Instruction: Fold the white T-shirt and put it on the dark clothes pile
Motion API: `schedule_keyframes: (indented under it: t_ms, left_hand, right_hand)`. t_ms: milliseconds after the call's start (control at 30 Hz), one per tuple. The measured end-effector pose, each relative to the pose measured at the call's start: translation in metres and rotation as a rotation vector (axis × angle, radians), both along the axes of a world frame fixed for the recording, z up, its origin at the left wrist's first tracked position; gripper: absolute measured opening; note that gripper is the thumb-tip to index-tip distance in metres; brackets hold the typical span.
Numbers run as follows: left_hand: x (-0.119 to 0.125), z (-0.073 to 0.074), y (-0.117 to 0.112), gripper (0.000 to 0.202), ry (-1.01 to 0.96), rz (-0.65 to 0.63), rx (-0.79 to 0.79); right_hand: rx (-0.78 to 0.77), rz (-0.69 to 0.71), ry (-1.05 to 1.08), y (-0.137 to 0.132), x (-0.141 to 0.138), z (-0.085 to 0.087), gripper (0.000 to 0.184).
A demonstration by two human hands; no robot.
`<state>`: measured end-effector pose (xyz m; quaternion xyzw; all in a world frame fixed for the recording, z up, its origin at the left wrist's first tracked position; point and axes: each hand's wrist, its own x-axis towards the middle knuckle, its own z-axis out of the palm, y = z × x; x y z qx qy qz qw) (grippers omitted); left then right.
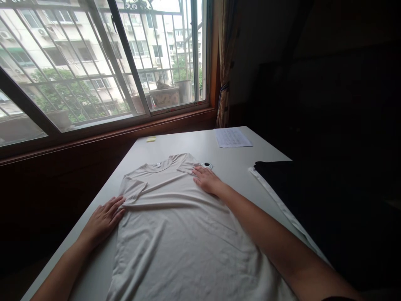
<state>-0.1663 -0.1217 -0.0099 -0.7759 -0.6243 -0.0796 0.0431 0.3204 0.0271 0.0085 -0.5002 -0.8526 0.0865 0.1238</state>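
A pale beige T-shirt [175, 225] lies spread flat on a white table [225, 156], its neck toward the window. My left hand [103, 219] rests flat on the table at the shirt's left edge, fingertips touching the folded left sleeve. My right hand [206, 179] lies flat on the shirt's right shoulder, fingers stretched toward the collar. Both hands are open and hold nothing.
A small round black-and-white object [207, 165] sits just beyond my right hand. A printed sheet of paper [232, 137] and a yellow sticky note [151, 139] lie at the far edge. Dark fabric [282, 179] covers the table's right side. A barred window [103, 62] runs behind.
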Motion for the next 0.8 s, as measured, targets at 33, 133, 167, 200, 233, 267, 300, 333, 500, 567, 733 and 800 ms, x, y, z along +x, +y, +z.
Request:
schedule_keyframes:
  t_ms: [33, 133, 167, 200, 233, 267, 300, 333, 500, 567, 733, 800]
  left_hand:
    - [-0.004, 0.000, -0.009, 0.053, 0.000, 0.008, 0.004]
    - [-0.014, -0.001, -0.034, 0.054, 0.004, 0.031, 0.016]
    - [-0.016, -0.002, -0.041, 0.054, 0.004, 0.039, 0.019]
    - [-0.017, -0.002, -0.046, 0.054, 0.002, 0.048, 0.022]
    - [-0.018, -0.003, -0.050, 0.054, -0.001, 0.056, 0.024]
    - [-0.018, -0.003, -0.052, 0.054, -0.005, 0.064, 0.027]
    - [-0.017, -0.003, -0.053, 0.054, -0.009, 0.069, 0.028]
    - [-0.017, -0.003, -0.052, 0.054, -0.014, 0.075, 0.029]
    - [-0.013, 0.002, -0.041, 0.054, -0.034, 0.111, 0.009]
    - [-0.013, 0.003, -0.036, 0.056, -0.031, 0.120, 0.000]
    - [-0.015, 0.002, -0.033, 0.059, -0.028, 0.119, -0.001]
    - [-0.018, 0.000, -0.033, 0.059, -0.028, 0.109, 0.015]
  right_hand:
    - [-0.001, 0.019, 0.000, 0.002, -0.006, 0.000, 0.053]
    - [0.000, 0.071, 0.003, 0.006, -0.022, 0.001, 0.053]
    - [0.015, 0.087, 0.009, 0.007, -0.027, 0.001, 0.053]
    - [0.043, 0.104, 0.017, 0.006, -0.030, 0.002, 0.052]
    - [0.087, 0.126, 0.028, 0.003, -0.034, 0.005, 0.052]
    - [0.142, 0.155, 0.042, -0.002, -0.037, 0.008, 0.051]
    - [0.200, 0.191, 0.058, -0.010, -0.040, 0.012, 0.050]
    - [0.249, 0.238, 0.077, -0.021, -0.043, 0.016, 0.047]
    - [0.224, 0.648, 0.136, -0.113, -0.055, 0.037, 0.021]
    - [0.189, 0.814, 0.136, -0.155, -0.053, 0.037, 0.024]
    - [0.105, 0.873, 0.080, -0.219, -0.024, 0.029, 0.030]
    - [0.051, 0.814, 0.098, -0.224, -0.011, 0.028, 0.026]
